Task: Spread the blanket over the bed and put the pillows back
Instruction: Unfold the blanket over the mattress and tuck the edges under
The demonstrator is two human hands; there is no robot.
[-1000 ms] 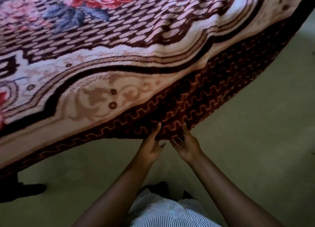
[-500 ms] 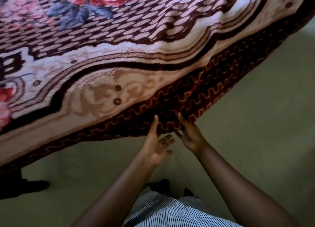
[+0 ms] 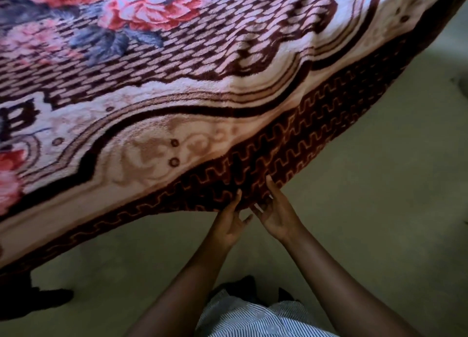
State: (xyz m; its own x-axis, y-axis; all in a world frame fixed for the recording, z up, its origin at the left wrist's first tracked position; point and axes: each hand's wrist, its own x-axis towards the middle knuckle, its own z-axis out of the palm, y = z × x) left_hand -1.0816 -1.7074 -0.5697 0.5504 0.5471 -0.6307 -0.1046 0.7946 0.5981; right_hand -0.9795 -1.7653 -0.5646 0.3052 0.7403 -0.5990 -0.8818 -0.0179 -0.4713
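**Hands at the blanket's edge**

The big flowery blanket point(image 3: 177, 96) spreads out past both hands, with the floor point(image 3: 379, 210) under them. The right hand point(image 3: 276, 217) pinches its dark edge. The left hand point(image 3: 228, 222), just beside, touches the edge with its thumb, fingers loose.

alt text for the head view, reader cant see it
Left hand and right hand meet at the dark hem of a floral blanket, thumbs up against the fabric. The hem hangs above a pale floor; whether the fingers grip is unclear.
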